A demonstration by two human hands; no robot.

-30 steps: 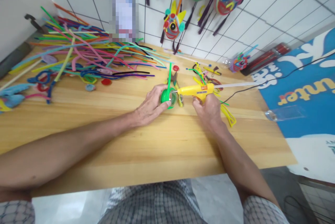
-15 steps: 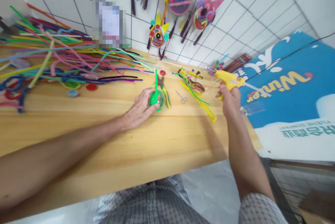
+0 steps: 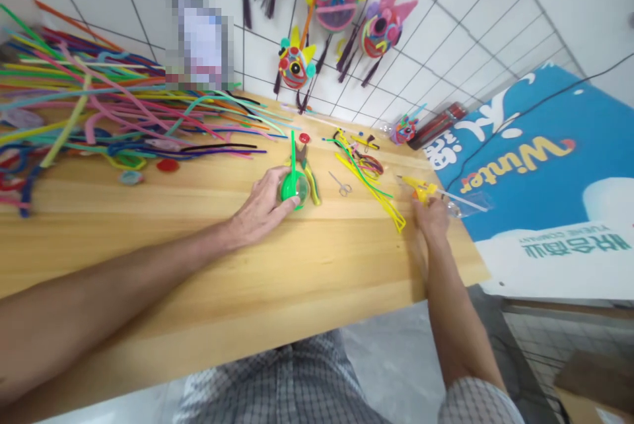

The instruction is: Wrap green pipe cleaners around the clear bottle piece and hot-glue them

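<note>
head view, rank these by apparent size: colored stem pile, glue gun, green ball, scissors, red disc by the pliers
1. Colored stem pile
2. Glue gun and green ball: both partly covered, too close to rank
3. Scissors
4. Red disc

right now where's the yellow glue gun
In the head view, the yellow glue gun is in the right hand, near the table's right end, right of the yellow strips.

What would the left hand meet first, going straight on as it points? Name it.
Past the round green-and-clear ball it holds, the left hand would probably meet the metal pliers with yellow-and-green handles first; exact depth is unclear.
</note>
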